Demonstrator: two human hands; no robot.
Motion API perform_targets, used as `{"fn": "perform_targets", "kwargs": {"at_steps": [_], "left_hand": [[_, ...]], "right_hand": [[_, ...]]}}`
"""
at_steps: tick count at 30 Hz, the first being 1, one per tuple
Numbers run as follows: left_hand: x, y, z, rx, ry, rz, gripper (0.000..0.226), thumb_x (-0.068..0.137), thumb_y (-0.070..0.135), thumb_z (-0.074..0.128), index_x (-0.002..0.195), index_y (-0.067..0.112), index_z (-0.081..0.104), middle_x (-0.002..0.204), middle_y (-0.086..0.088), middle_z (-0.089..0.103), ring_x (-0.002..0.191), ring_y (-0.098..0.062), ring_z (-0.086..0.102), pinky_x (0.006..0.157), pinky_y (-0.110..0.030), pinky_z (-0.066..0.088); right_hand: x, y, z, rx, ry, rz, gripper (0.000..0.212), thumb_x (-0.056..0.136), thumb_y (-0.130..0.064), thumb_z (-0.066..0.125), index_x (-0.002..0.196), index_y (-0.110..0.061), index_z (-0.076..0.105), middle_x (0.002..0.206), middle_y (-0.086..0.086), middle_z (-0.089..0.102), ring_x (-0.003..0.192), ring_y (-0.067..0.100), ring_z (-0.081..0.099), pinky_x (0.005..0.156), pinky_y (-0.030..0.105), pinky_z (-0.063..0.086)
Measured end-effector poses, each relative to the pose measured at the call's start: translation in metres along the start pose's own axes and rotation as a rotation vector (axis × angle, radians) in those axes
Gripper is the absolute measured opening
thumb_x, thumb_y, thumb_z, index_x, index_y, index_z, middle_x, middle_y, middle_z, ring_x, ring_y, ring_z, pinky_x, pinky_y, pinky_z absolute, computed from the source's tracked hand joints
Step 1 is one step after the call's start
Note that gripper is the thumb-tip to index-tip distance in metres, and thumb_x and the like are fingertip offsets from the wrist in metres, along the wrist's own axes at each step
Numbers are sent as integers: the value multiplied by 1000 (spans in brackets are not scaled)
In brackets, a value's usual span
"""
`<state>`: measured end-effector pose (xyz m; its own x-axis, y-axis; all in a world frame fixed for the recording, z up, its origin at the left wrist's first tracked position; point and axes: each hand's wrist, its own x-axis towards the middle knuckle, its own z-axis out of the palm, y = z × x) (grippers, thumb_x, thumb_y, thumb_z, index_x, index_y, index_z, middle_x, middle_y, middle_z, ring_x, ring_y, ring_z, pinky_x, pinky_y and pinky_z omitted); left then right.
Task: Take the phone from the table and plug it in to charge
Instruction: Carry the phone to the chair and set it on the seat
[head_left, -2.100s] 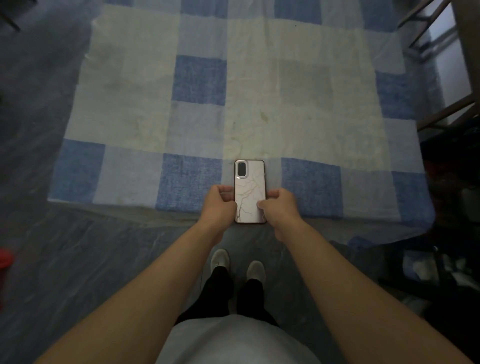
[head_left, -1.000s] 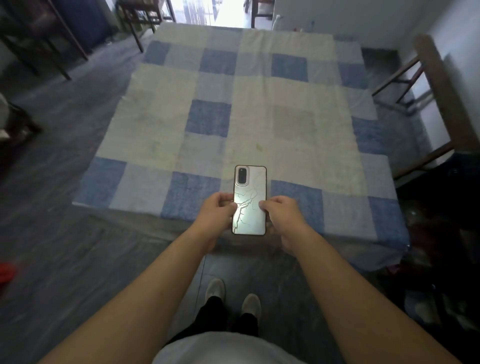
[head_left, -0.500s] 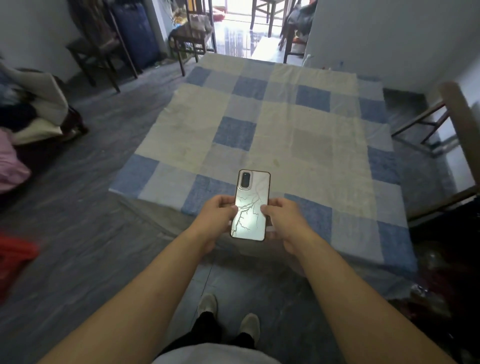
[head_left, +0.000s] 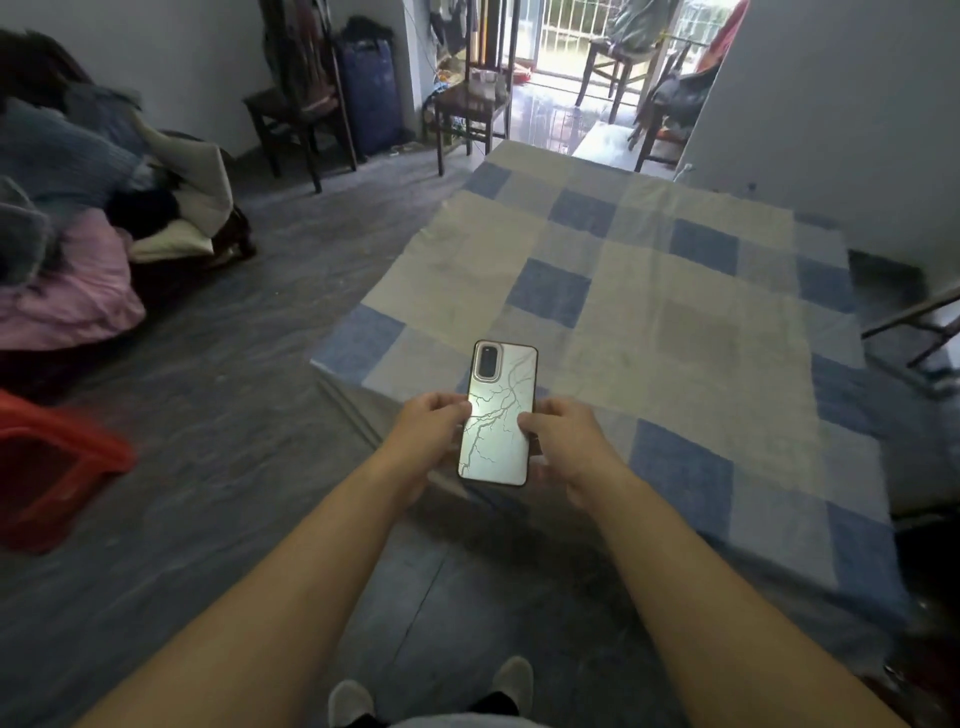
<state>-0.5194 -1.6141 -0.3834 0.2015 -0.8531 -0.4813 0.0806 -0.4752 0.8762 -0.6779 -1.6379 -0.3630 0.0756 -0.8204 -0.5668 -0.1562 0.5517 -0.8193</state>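
The phone (head_left: 500, 410) is held in the air, back side up, showing a pale glossy case with a dark branching pattern and a camera at its far end. My left hand (head_left: 434, 434) grips its left edge and my right hand (head_left: 563, 436) grips its right edge. It hovers over the near left corner of the table (head_left: 675, 322), which is covered by a blue and cream checked cloth. No charger or cable is visible.
A sofa piled with clothes (head_left: 78, 234) stands at the left, with a red plastic stool (head_left: 47, 462) on the floor near it. Dark wooden chairs (head_left: 467, 104) and a blue bag (head_left: 369, 93) stand by the far doorway. A chair frame (head_left: 919, 332) is at the table's right.
Both hands have lifted the phone off the tablecloth and keep holding it. My view has tilted up and turned left, bringing the sofa, chairs and doorway into sight.
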Motion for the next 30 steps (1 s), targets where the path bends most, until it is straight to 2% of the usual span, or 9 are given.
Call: {"fn": "perform_targets", "kwargs": {"at_steps": [4, 8, 10, 13, 14, 17, 19, 26, 30], "left_hand": [[-7, -5, -54, -59, 35, 9, 8, 101, 13, 58, 99, 14, 65, 92, -8, 76, 70, -18, 72, 57, -29, 55], [-14, -8, -110, -88, 90, 16, 7, 99, 13, 60, 97, 14, 66, 90, -5, 77, 67, -14, 74, 54, -27, 55], [-18, -8, -140, -123, 114, 20, 6, 99, 13, 60, 98, 14, 66, 90, -5, 78, 66, -12, 75, 50, -25, 55], [-25, -8, -183, -162, 142, 34, 6, 99, 15, 60, 98, 15, 66, 82, 0, 80, 63, -9, 75, 50, -24, 56], [-27, -7, -198, -177, 150, 43, 6, 99, 14, 60, 98, 14, 66, 77, 3, 80, 62, -9, 75, 49, -24, 56], [-34, -3, -243, -213, 187, 67, 7, 99, 11, 58, 97, 13, 65, 67, 7, 79, 57, -6, 74, 47, -22, 55], [-39, -1, -272, -236, 218, 82, 8, 100, 10, 57, 96, 13, 64, 65, 9, 78, 55, -5, 73, 45, -21, 54], [-47, 9, -346, -306, 332, 102, 12, 100, 9, 54, 95, 12, 65, 63, 9, 77, 53, -4, 72, 45, -19, 52], [-41, 12, -379, -361, 427, 94, 11, 100, 8, 56, 96, 10, 66, 74, 1, 78, 57, -8, 73, 46, -20, 53]], "right_hand": [[-13, -8, 52, -14, -41, 3, 17, 101, -1, 51, 115, -1, 60, 89, 5, 70, 71, 16, 69, 40, 26, 55], [-22, -16, 107, -28, -65, -11, 20, 100, 2, 52, 118, 4, 59, 111, 22, 72, 96, 35, 73, 79, 52, 63], [-27, -20, 135, -72, -89, -37, 18, 99, 0, 52, 115, 2, 60, 112, 22, 73, 97, 34, 74, 77, 50, 64], [-31, -26, 178, -118, -127, -60, 17, 99, 0, 52, 113, 2, 62, 111, 24, 73, 101, 39, 73, 85, 61, 59], [-32, -27, 193, -133, -135, -69, 16, 98, 0, 53, 110, 1, 63, 108, 23, 74, 97, 37, 75, 82, 59, 61], [-32, -33, 235, -163, -186, -104, 14, 98, 0, 54, 96, -7, 66, 86, 8, 76, 59, 12, 76, 45, 26, 57], [-35, -40, 264, -213, -227, -136, 18, 98, -3, 55, 88, -13, 65, 70, -3, 76, 49, 5, 71, 38, 19, 50], [-34, -62, 346, -317, -299, -202, 10, 97, -9, 59, 94, -13, 67, 89, 6, 77, 75, 22, 75, 48, 29, 58], [-26, -75, 384, -361, -361, -211, 16, 94, -6, 59, 106, 2, 65, 107, 25, 74, 87, 32, 74, 52, 34, 61]]}}
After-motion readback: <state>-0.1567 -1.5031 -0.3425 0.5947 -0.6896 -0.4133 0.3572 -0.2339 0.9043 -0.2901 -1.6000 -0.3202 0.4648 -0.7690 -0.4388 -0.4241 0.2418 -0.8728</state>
